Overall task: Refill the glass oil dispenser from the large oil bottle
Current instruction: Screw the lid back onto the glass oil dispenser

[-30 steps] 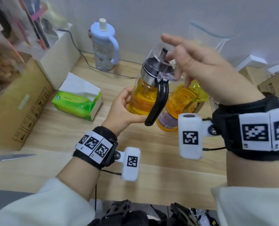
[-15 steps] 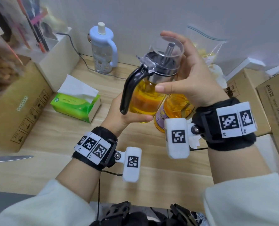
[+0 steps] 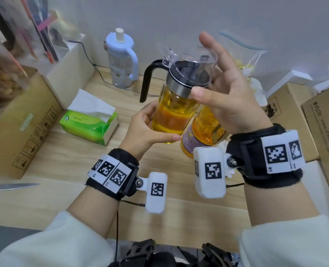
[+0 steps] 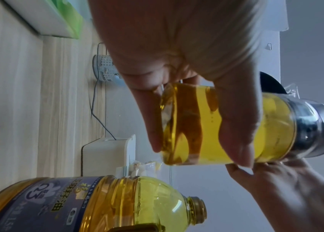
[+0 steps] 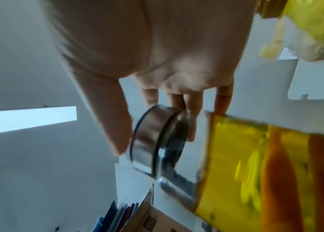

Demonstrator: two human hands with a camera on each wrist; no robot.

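Glass oil dispenser (image 3: 176, 110) held aloft in curled left hand (image 3: 147, 132); right hand (image 3: 231, 99) pinching its steel-collared lid (image 3: 190, 76), partway through twisting. Large oil bottle (image 3: 202, 135) uncapped, near table's (image 3: 67, 151) far edge. Pouring not yet begun.

Your left hand (image 3: 146, 130) is raised, fingers curled in a grip. Your right hand (image 3: 231, 101) is higher, thumb and fingers pinching.

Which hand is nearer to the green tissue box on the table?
Left. The left hand grips the base of the glass oil dispenser, just right of the tissue box. The right hand grips the dispenser's top, farther right.
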